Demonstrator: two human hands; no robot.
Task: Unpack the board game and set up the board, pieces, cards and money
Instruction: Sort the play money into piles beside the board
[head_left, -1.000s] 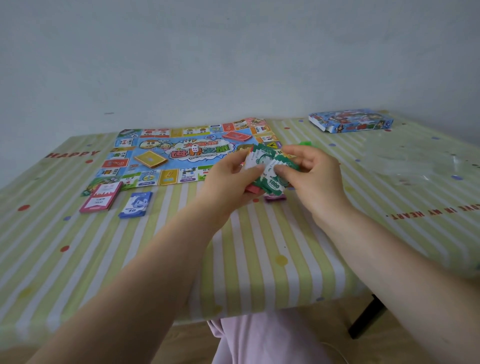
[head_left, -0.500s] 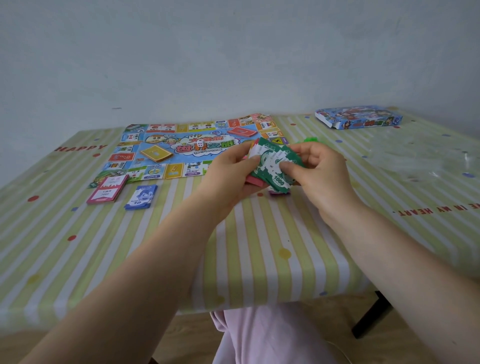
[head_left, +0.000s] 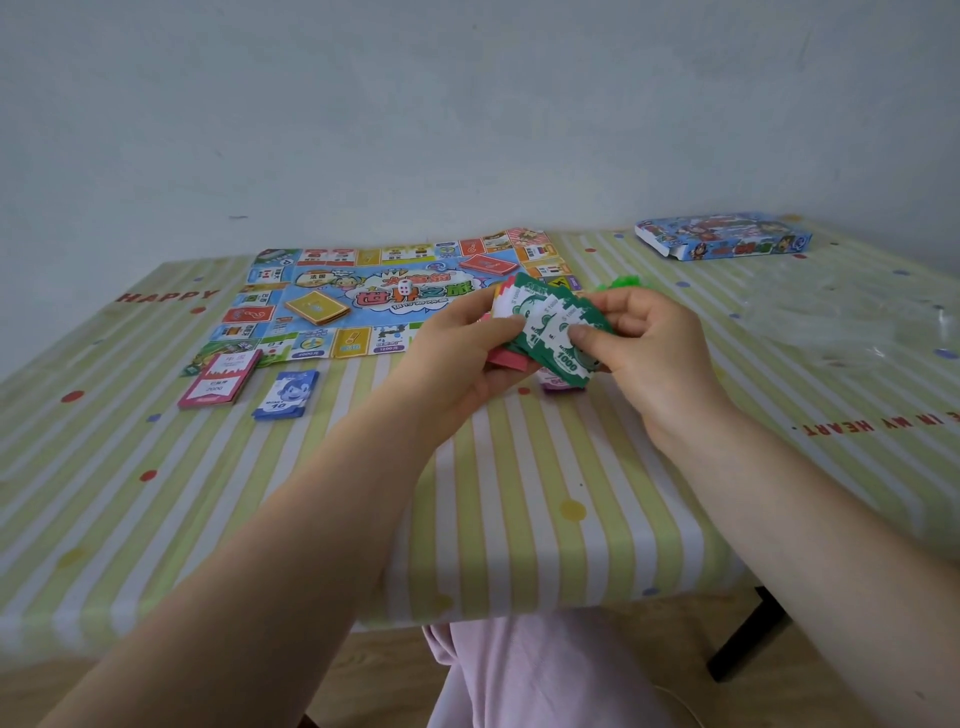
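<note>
Since the previous second the green 1000 notes are fanned wider. Left hand clasps the fan with red notes beneath; right hand pinches the front note by thumb. All held above the table, just beside the board.

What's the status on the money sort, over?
Both hands, left and right, grip the green notes, fanned above the table. Board laid out; two stacks beside it: pink, blue. Nothing in the way.
</note>
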